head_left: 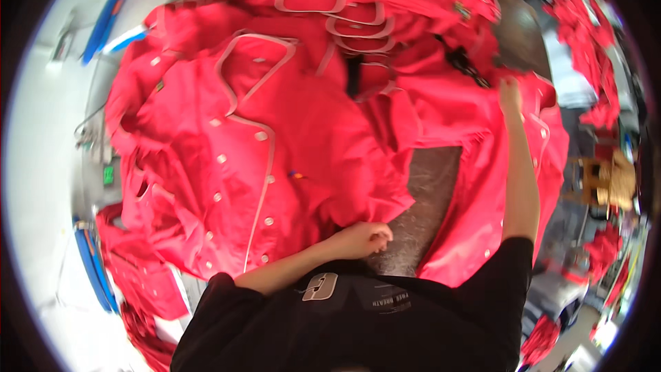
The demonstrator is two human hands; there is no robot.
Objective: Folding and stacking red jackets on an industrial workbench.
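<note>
Red garments with pale piping and white buttons, including a large jacket [234,151] at the centre left, lie spread in overlapping layers on a brown worktable [430,186]. My left hand [372,238] is curled above the table at the jacket’s lower edge, with nothing visible in its fingers. My right hand [509,96] reaches to the red garment [540,134] on the right; its fingers are blurred, and their grip is unclear. A dark object [465,62] that I cannot make out lies just above and left of that hand.
More red garments [144,282] hang at the lower left. Long blue objects [96,265] stand by the white wall at the left. At the right are a wooden chair [595,179], red cloth [585,41] over pale material, and other clutter along the aisle.
</note>
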